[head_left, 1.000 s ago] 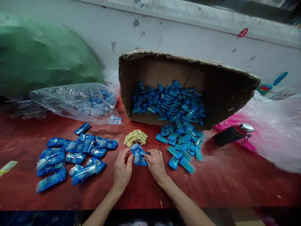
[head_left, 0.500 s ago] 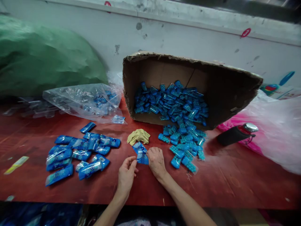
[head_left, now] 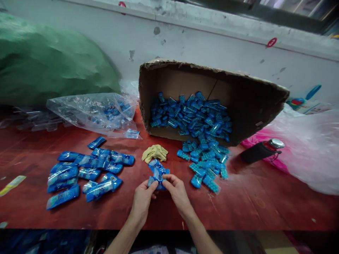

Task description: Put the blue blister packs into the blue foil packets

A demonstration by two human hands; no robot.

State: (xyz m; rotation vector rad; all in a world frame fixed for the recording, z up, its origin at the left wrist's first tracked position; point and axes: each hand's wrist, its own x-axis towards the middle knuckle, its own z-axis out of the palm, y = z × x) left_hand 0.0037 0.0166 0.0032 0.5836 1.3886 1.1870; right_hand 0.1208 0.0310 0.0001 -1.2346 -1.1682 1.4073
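Reference: crumpled yellow cloth. Left hand and right hand both on the near side of the cloth, each pinching the blue wrapper between thumb and fingers. Wrapper lies just nearer than the cloth; more blue film shows between the two. Left of the cloth: loose group of plump blue packets. Right: small blue-capped containers, spilling from the cardboard box beyond the cloth. Farther right: black flask, tilted in view.
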